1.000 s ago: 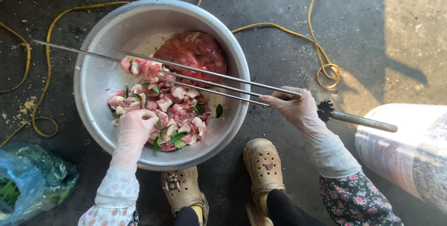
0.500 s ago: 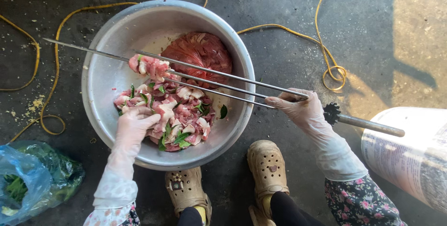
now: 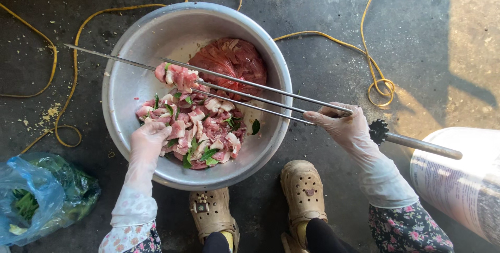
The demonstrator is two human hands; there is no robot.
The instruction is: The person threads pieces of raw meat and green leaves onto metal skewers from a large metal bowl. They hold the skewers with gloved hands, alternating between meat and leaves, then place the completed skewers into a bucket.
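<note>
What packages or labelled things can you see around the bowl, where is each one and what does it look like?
Blue plastic bag: floor at lower left, crumpled, translucent, green leaves inside.
White printed sack or wrapped roll: lower right edge, rounded, white with small dark print, partly cut off.
Red plastic bag: inside the metal bowl, far side, bulging, behind the cut meat.

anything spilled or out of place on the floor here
Yes. Pale yellowish crumbs are scattered on the dark concrete floor left of the large metal bowl, and a loose yellow cord snakes around it. The meat pieces stay inside the bowl.
</note>
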